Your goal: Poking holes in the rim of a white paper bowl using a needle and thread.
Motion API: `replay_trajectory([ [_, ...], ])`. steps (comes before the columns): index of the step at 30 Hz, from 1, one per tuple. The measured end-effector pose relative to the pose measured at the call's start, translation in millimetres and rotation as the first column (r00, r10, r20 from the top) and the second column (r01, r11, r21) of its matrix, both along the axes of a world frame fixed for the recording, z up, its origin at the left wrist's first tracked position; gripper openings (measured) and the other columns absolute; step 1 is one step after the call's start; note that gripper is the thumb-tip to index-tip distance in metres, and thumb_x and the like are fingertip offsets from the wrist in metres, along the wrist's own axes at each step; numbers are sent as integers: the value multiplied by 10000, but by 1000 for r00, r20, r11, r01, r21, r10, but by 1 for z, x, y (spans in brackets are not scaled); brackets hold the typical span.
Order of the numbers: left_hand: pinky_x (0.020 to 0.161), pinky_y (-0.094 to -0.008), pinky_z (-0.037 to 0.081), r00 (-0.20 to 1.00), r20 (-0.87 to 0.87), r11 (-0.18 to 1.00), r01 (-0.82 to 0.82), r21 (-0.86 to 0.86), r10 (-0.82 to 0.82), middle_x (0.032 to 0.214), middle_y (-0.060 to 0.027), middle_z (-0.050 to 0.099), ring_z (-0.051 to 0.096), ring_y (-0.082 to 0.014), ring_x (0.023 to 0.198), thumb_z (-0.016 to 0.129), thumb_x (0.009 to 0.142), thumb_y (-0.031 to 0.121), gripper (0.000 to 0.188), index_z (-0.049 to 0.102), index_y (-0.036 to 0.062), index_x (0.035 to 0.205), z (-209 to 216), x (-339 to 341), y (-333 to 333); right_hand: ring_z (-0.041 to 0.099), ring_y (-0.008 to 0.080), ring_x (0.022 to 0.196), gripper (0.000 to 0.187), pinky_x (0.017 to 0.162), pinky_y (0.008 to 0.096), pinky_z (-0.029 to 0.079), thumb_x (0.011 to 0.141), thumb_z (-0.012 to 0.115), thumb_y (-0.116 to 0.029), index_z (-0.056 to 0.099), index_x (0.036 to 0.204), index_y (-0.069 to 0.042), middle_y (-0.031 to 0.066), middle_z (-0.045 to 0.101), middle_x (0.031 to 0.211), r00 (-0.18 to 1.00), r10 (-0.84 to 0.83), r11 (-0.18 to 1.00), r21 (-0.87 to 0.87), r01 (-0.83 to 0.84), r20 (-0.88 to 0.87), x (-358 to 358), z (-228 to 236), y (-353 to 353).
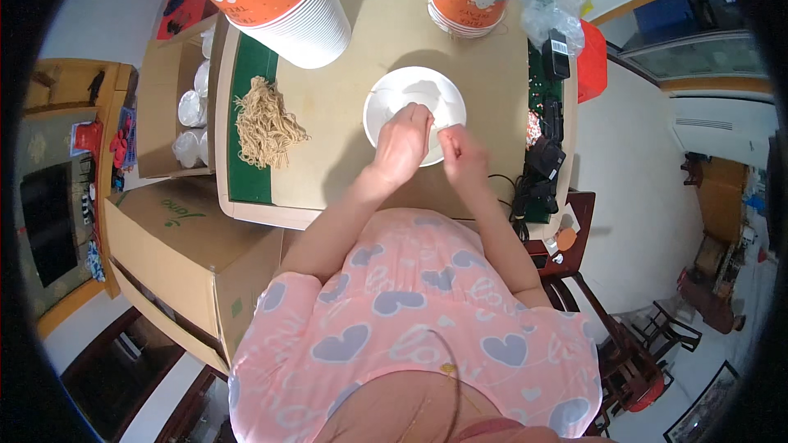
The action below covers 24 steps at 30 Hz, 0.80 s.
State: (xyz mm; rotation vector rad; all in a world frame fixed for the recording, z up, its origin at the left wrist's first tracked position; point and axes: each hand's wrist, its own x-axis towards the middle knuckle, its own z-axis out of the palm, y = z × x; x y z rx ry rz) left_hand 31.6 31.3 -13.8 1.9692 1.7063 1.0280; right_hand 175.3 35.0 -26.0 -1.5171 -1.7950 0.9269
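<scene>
A white round paper tub [379, 105], open end up, stands in front of me on the table. My left hand [404, 141] is over its near part, fingers closed in a pinch. Close beside it on the right, my right hand [465, 156] is closed too, at the tub's near right rim and a little blurred. Whatever lies between the fingers is too small to make out. To the left lies a loose heap of tan cords [267, 125].
A tall stack of orange and white paper tubs [300, 20] rises at the back left, a shorter stack [469, 0] at the back right. Clear plastic bags [552, 4] and black devices [545, 160] line the right edge. Cardboard boxes [193, 234] stand left of the table.
</scene>
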Motion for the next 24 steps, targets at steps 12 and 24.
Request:
replay_trajectory([
  [12, 651, -398, 473, 947, 317, 970, 39, -242, 41, 791, -191, 606, 600, -353, 737, 570, 861, 81, 107, 589, -23, 874, 11, -6, -4, 502, 185, 505, 95, 495, 300, 411, 819, 638, -147, 622, 876, -73, 88, 590, 703, 994, 51, 996, 78, -44, -95, 2, -6, -1],
  [24, 623, -339, 490, 875, 472, 943, 63, -328, 106, 796, -166, 631, 627, -262, 689, 582, 875, 97, 131, 592, -28, 911, 35, -1, -8, 435, 84, 513, 115, 485, 238, 382, 788, 677, -116, 650, 889, -68, 11, 617, 730, 982, -77, 997, -27, 74, -172, -4, 23, -4],
])
